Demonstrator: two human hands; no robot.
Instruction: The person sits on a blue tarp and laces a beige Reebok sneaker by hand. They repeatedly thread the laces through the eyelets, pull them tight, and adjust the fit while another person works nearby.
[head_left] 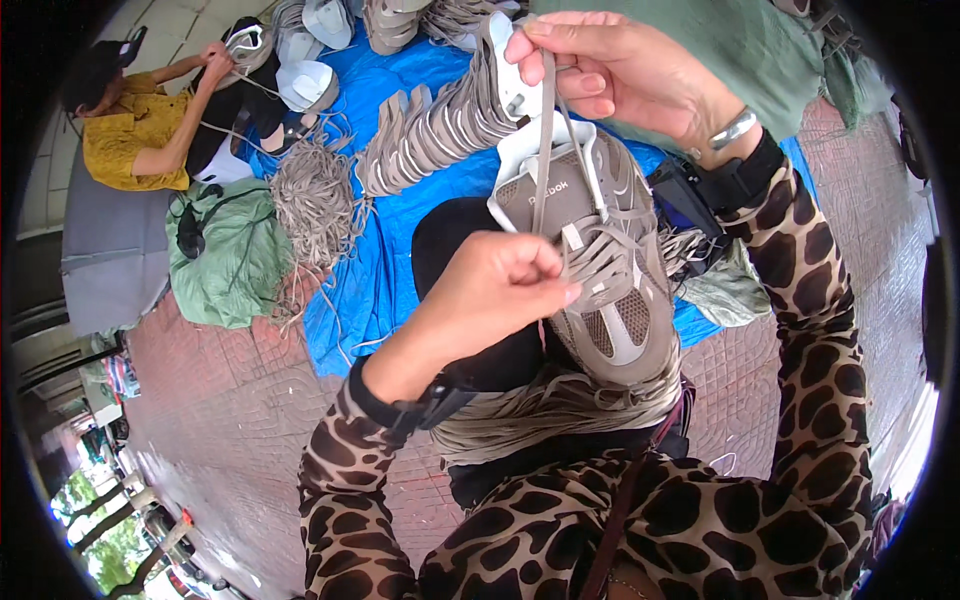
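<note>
A grey and white shoe upper [612,290] rests over my lap, tongue toward the top. My left hand [495,290] is closed on the laces at the middle of the shoe upper. My right hand [610,65] is raised above it and pinches a grey lace [545,150] that runs taut down to the shoe's tongue. A bundle of grey laces [555,410] lies across my lap under the shoe. Both forearms wear leopard-print sleeves.
A blue tarp [385,260] on the brick floor carries a long row of stacked shoe uppers [440,125] and a heap of grey laces [315,200]. A green sack [235,255] lies at left. A person in a yellow top [140,125] works at upper left.
</note>
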